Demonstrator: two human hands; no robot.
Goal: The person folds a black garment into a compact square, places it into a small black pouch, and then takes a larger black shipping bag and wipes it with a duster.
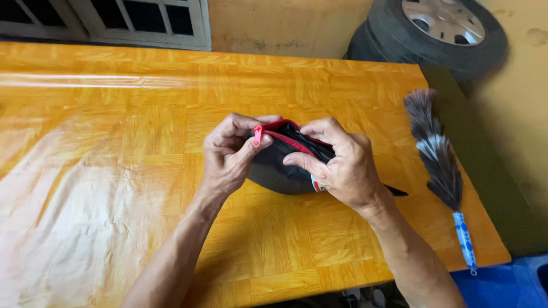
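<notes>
A small black pouch (279,165) with a red zipper edge rests on the orange wood-pattern table (142,131), near its middle. My left hand (228,154) grips the pouch's left end, thumb and fingers pinching by the red zipper pull. My right hand (339,162) holds the pouch's right side, its fingers curled over the open top edge. The mouth of the pouch is partly open between the two hands. Its lower right part is hidden under my right hand.
A feather duster (436,154) with a blue-and-white handle lies along the table's right edge. A car tyre with a silver hubcap (439,28) leans on the yellow wall behind. A window frame (114,20) is at the back left. Blue cloth (508,285) shows at bottom right.
</notes>
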